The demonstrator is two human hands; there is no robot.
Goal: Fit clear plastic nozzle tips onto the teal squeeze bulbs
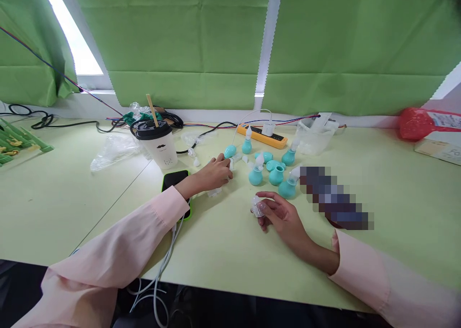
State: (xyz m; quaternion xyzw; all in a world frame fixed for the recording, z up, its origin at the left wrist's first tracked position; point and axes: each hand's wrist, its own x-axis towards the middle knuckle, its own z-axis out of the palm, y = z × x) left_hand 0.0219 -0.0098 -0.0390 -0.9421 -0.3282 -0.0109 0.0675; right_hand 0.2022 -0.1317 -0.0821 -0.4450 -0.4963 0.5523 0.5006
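A right hand pinches a small translucent plastic piece beside round teal squeeze bulbs; the left hand's grip cannot be told

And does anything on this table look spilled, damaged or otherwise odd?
A blocky pixelated patch, right of the round teal bulbs, hides whatever lies there. One open teal bulb stands bare, unlike neighbours with translucent white tips. No spill or damage shows.
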